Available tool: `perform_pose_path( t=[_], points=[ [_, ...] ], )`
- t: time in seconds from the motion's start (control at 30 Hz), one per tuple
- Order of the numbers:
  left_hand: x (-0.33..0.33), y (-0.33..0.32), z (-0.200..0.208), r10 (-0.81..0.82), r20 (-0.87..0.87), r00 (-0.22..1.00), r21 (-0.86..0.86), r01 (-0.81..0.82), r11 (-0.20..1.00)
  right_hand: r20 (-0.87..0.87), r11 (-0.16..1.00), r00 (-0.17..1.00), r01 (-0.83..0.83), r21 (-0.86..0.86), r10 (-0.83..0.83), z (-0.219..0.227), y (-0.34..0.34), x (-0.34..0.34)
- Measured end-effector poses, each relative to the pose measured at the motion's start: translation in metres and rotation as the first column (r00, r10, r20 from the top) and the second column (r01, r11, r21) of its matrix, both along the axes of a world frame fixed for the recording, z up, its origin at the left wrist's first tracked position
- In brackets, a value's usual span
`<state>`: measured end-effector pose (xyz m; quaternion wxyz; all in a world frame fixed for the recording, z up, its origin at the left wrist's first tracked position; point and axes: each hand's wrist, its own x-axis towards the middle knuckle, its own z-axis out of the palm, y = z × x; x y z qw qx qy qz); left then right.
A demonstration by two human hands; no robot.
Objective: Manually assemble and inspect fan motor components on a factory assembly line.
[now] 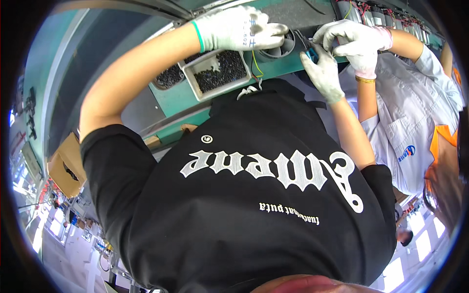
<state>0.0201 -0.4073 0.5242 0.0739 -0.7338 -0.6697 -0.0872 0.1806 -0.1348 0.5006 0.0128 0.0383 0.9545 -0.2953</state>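
Observation:
My left hand (pixel 249 31), in a white glove with a green cuff, is closed at the upper left rim of a round grey fan housing (pixel 289 45) with blades inside. What its fingertips press on is partly hidden. A yellow-green wire (pixel 257 64) and a dark one hang below that hand. To the right of the housing, my gloved right hand (pixel 323 73) is closed around blue-handled pliers (pixel 311 52); their exact type is hard to make out. The dark jaws point up and left, beside the housing.
A white tray (pixel 199 88) of small black screw-like parts stands below my left hand, beside another bin (pixel 168 78) of them. Close to my right hand are a co-worker's gloved hands (pixel 354 41). Several motors with wires (pixel 378 17) line the far right. The green bench (pixel 161 100) has a near edge.

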Motion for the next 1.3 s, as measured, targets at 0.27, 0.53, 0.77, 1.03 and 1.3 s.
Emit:
perform_pose_path(
  t=[0.27,0.53,0.77,1.03,1.3],
  points=[
    [0.007,0.016,0.016,0.028,-0.010,1.000,0.081,-0.027,0.996,-0.086,0.934,0.964,0.265,0.239,-0.252,-0.092,0.007,-0.049],
    [0.023,-0.004,0.025,0.150,0.084,0.985,0.225,-0.166,0.960,-0.149,0.901,0.986,-0.127,-0.415,0.070,-0.008,-0.032,-0.005],
    [0.030,0.012,0.031,0.225,0.143,0.964,0.115,-0.241,0.964,-0.012,0.755,0.998,-0.060,-0.653,0.070,-0.002,-0.068,-0.029],
    [0.024,0.019,0.093,0.719,0.364,0.593,0.292,-0.805,0.516,-0.029,0.830,0.996,0.051,-0.555,-0.081,-0.032,-0.050,-0.049],
    [-0.037,-0.024,0.192,0.760,0.596,0.260,0.402,-0.916,-0.003,0.325,-0.096,0.945,0.327,-0.940,0.037,-0.071,-0.026,-0.091]
  ],
)
